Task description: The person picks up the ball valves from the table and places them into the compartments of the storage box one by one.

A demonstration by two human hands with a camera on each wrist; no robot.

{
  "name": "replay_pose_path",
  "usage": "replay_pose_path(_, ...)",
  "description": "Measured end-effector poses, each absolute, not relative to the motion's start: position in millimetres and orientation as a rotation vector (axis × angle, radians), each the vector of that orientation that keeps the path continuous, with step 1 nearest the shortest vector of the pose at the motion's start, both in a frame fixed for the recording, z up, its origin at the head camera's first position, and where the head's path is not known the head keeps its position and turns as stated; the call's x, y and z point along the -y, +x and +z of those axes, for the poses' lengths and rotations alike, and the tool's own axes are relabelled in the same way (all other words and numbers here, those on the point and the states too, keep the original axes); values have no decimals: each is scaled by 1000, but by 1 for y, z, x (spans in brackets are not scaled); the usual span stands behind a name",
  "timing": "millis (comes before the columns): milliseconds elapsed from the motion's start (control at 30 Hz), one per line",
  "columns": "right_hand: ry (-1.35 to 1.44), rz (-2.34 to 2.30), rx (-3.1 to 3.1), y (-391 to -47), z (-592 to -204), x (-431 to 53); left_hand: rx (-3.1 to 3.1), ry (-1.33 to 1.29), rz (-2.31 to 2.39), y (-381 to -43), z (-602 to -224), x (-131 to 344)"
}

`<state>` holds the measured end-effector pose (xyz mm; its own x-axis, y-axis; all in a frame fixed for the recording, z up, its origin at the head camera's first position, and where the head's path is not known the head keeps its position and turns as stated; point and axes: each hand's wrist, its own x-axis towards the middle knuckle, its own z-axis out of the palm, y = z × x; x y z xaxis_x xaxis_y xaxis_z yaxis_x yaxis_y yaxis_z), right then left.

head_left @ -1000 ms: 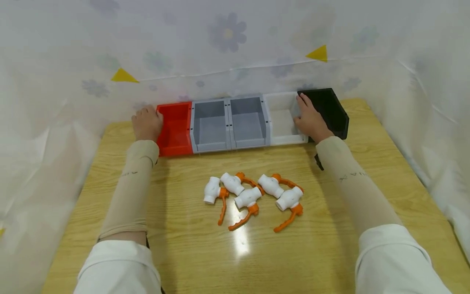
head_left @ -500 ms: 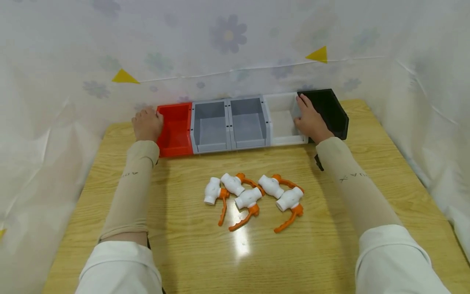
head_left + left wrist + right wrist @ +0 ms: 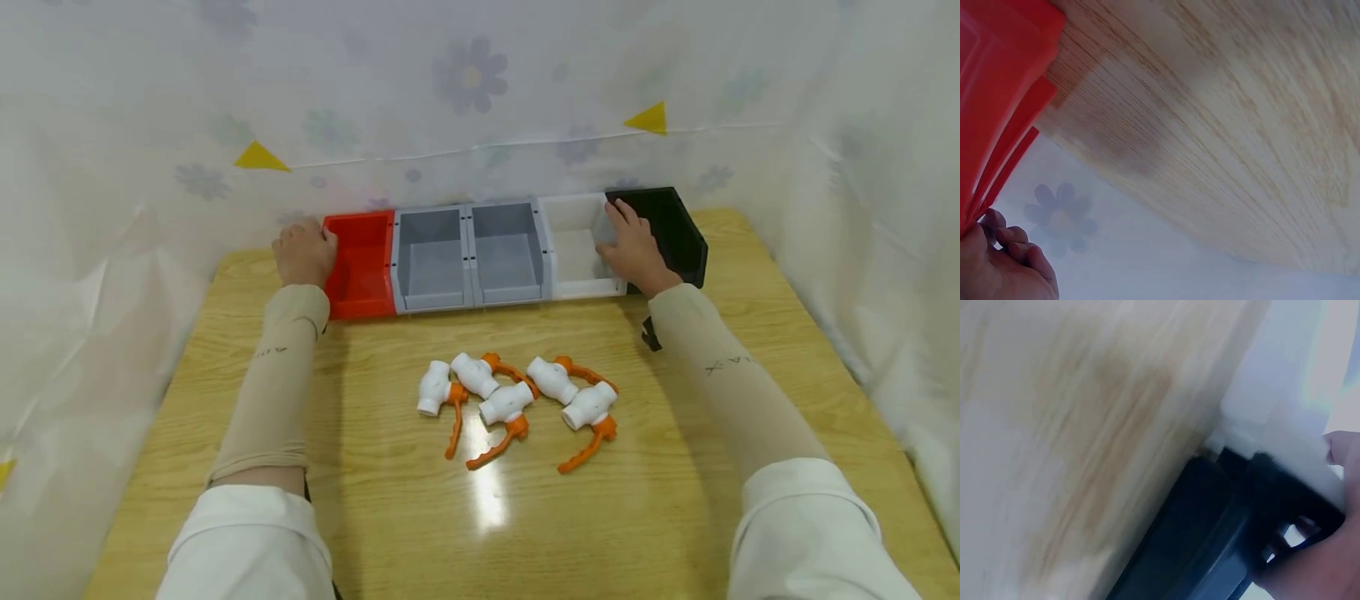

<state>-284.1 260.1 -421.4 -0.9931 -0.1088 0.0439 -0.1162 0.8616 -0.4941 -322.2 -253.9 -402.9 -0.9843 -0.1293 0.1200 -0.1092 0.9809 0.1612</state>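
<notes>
In the head view my left hand (image 3: pixel 305 252) grips the outer left rim of a red storage bin (image 3: pixel 362 287). The left wrist view shows its fingers curled by the red rim. At the joint between a white bin (image 3: pixel 576 250) and a black bin (image 3: pixel 678 237), my right hand (image 3: pixel 633 250) straddles the two adjoining walls. Its thumb lies on the white side. The right wrist view is blurred, with fingertips showing through an opening by the black bin (image 3: pixel 1210 531). Two grey bins (image 3: pixel 432 258) stand in the row's middle.
Several white ball valves (image 3: pixel 506 403) with orange handles lie on the wooden table (image 3: pixel 405 525) in front of the row. Behind the bins hangs a flower-patterned white sheet (image 3: pixel 420 92) with yellow triangles. Sheeting also bounds both sides.
The right hand's fingers have spread slightly apart. The view has shifted a little; the left hand still holds the red bin, and the valves lie as before.
</notes>
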Motion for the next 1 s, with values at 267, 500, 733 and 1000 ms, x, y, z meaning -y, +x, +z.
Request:
replay_pose_path(267, 188, 701, 2982, -253, -416, -255, 3004, 145, -215, -325, -406, 259)
replay_pose_path(500, 261, 624, 2886, -199, -404, -249, 3003, 141, -197, -331, -405, 261)
replay_pose_path(733, 238, 731, 2914, -137, -393, -244, 3057, 139, -205, -332, -400, 260)
replay_pose_path(1000, 349, 806, 3040, -81, -383, -229, 3038, 152, -206, -328, -396, 265)
